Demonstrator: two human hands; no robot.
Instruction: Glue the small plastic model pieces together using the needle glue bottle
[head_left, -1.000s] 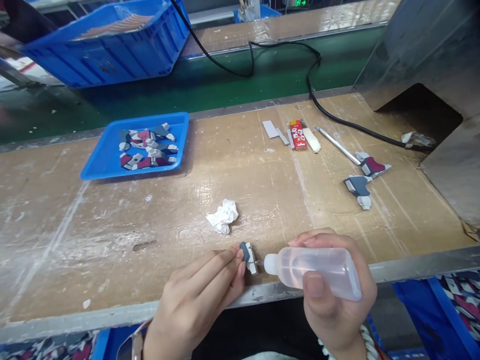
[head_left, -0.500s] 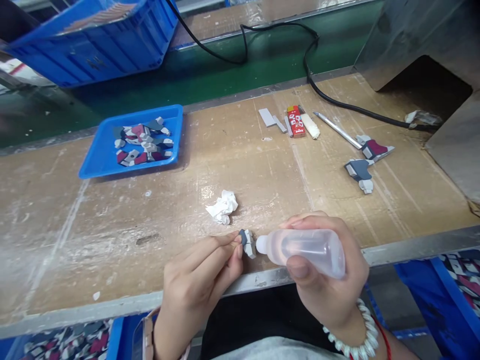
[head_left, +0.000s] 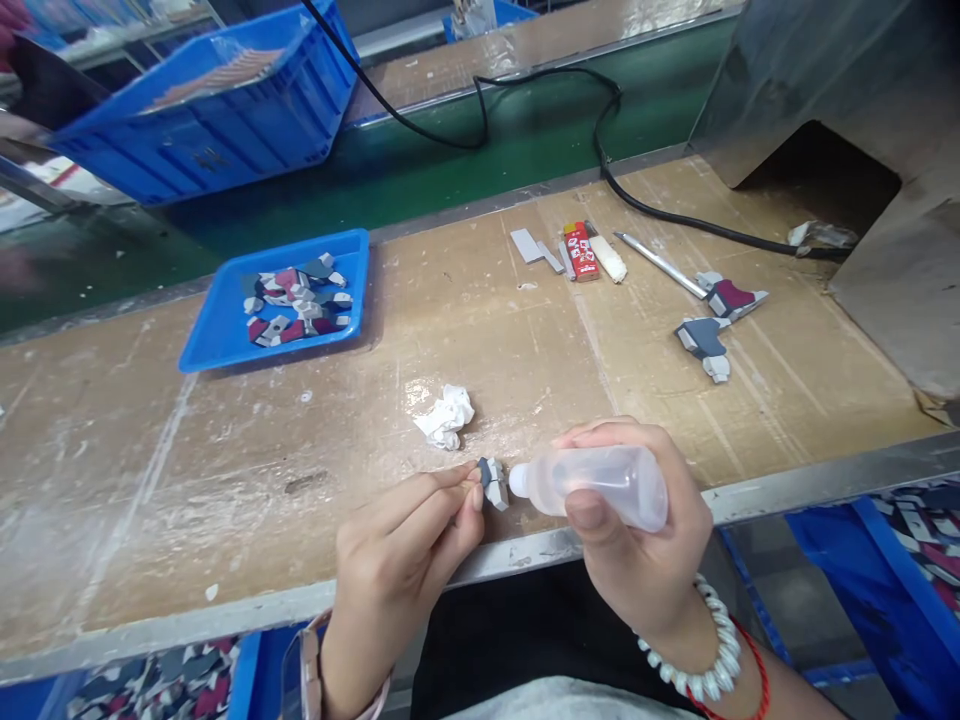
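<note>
Between the fingertips of my left hand (head_left: 412, 535) is a small grey-and-white plastic part (head_left: 493, 483), held just above the table's front edge. My right hand (head_left: 645, 530) is wrapped round a translucent squeeze bottle (head_left: 611, 485), lying nearly level. Its white tip points left at the part, very close to it; whether they touch I cannot tell. Beyond the left fingers lies a crumpled white tissue (head_left: 446, 416). The side of the part under my left fingers is hidden.
A blue tray (head_left: 199, 340) of similar parts stands at left. Two assembled pieces (head_left: 703, 338), a silver pen-like tool (head_left: 660, 264) and a red lighter-like packet (head_left: 582, 252) lie at right. A black cable (head_left: 675, 215) runs to a metal housing (head_left: 870, 300). Blue bins hold more parts below.
The bottle and my right hand have shifted slightly left, bringing the tip a little nearer the part. The whole view has tilted a little; both grips are the same.
</note>
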